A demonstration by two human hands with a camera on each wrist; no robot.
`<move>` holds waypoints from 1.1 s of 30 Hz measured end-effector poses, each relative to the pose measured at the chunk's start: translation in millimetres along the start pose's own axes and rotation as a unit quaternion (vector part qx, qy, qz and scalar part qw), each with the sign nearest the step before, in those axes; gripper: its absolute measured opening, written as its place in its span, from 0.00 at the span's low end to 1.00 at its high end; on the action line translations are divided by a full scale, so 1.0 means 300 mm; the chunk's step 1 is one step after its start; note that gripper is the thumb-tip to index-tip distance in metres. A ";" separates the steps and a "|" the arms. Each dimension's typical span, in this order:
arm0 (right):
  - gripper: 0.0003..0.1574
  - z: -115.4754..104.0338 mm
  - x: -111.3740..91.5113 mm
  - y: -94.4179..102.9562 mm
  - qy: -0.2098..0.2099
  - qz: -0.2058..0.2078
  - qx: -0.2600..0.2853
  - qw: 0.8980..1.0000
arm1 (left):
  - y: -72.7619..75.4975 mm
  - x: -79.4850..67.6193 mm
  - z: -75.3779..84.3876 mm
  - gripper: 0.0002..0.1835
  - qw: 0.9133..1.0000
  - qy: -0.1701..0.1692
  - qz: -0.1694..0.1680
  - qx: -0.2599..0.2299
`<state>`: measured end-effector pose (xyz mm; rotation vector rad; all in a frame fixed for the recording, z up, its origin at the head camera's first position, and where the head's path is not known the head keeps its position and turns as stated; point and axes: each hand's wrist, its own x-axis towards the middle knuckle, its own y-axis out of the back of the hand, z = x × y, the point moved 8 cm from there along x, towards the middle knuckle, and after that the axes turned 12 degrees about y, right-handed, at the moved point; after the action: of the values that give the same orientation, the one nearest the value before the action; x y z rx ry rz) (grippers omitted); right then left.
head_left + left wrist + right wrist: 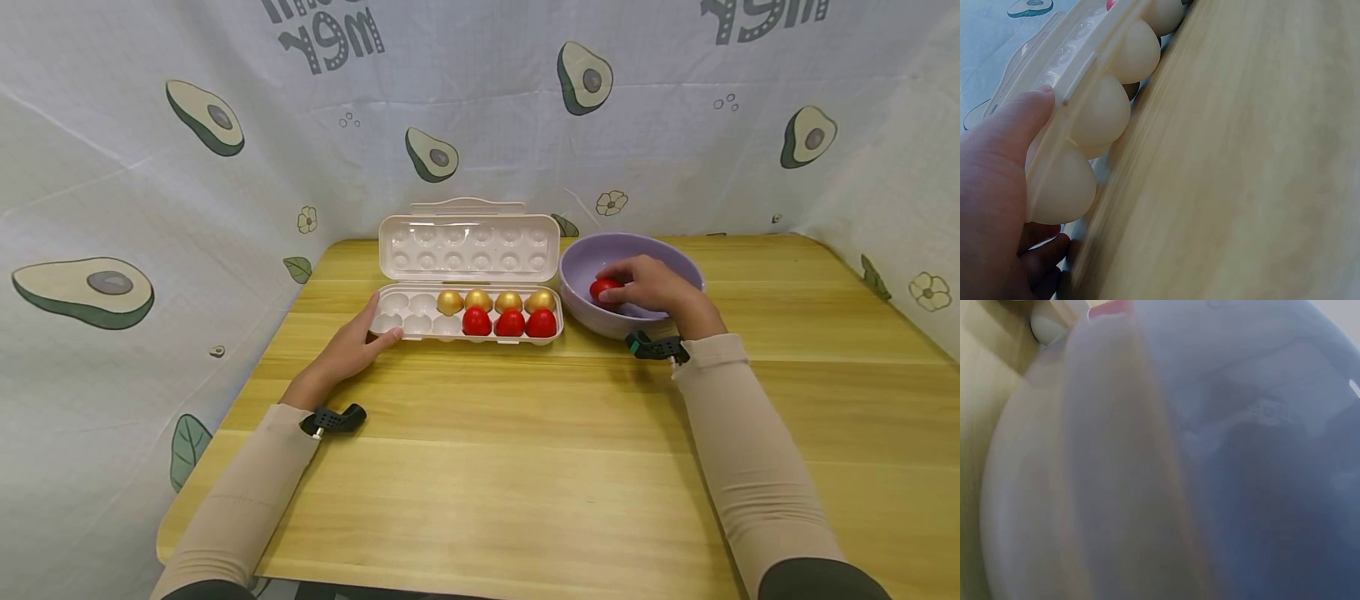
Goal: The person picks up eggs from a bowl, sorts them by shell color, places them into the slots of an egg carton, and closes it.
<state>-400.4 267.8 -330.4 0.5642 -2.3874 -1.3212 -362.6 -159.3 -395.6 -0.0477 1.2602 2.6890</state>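
My left hand (352, 340) grips the left end of a cream plastic egg carton (420, 323), its thumb on the front rim, as the left wrist view also shows. The carton's lid (468, 247) stands raised at the back. Gold eggs (478, 300) fill the right part of the back row; three red eggs (509, 322) sit in the front row on the right. The cups at the left are bare. Inside a lilac bowl (587, 260), my right hand (647, 283) pinches a red egg (602, 289). The right wrist view is filled mostly by the bowl's wall (1122, 487).
The bowl stands right beside the carton's right end. Both are near the back of a wooden table (510, 450). A white cloth (480, 100) printed with avocados hangs behind and along the sides. The table's left edge lies under my left forearm.
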 end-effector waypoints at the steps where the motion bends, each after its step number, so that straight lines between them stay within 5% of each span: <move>1: 0.23 -0.002 0.000 0.003 0.003 0.004 0.001 1.000 | 0.000 0.000 0.000 0.50 1.000 0.000 0.000 0.000; 33: 0.25 -0.096 0.032 0.054 0.062 0.101 0.023 0.993 | 0.002 -0.002 0.001 0.51 1.000 -0.006 0.000 -0.002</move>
<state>-397.4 250.4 -300.9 0.3939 -2.3096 -1.1144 -362.2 -159.4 -394.8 -0.0317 1.2501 2.6879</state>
